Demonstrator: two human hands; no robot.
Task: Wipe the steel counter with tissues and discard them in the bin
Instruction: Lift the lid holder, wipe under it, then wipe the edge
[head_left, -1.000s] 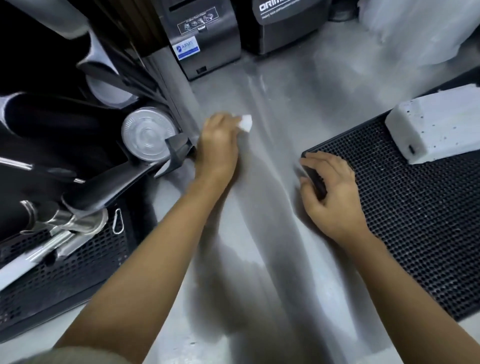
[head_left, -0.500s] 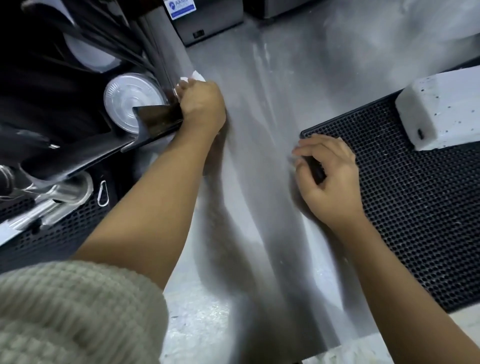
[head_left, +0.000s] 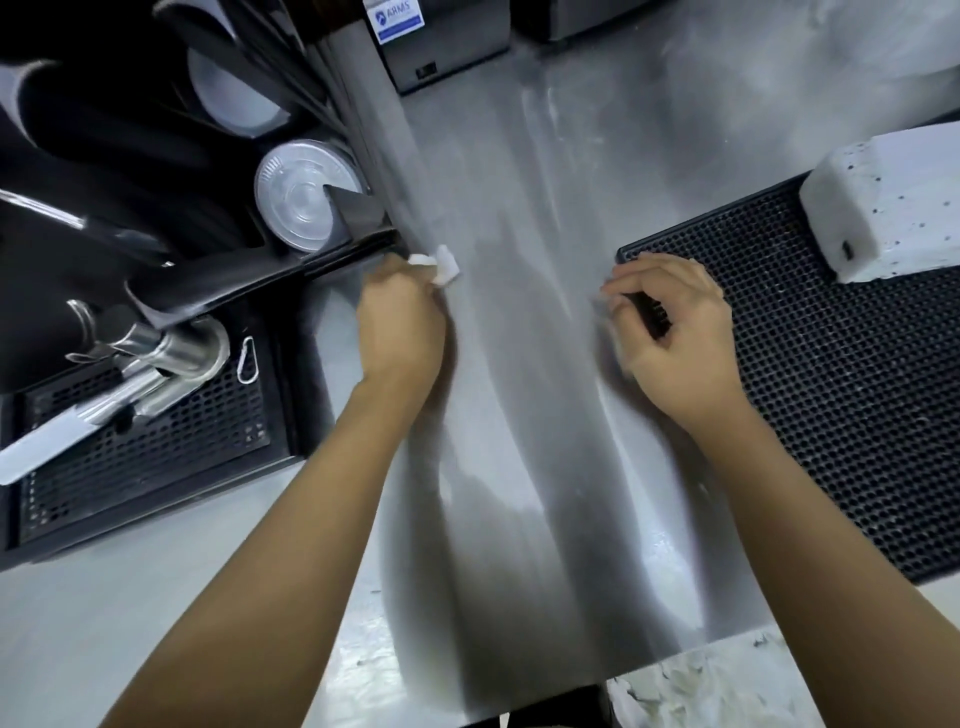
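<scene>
While the right hand (head_left: 675, 332) curls its fingers round the left corner of the black mat (head_left: 831, 405), the left hand (head_left: 402, 332) holds the tissue (head_left: 445, 265) bunched under curled fingers, with a white tuft showing at their far side, pressed to the steel bench (head_left: 519, 441). Change: the left hand has drawn nearer along the bench's left edge, away from the plastic lid (head_left: 304, 195). Judgement: wiping under way; bin not in view, discard pending.
</scene>
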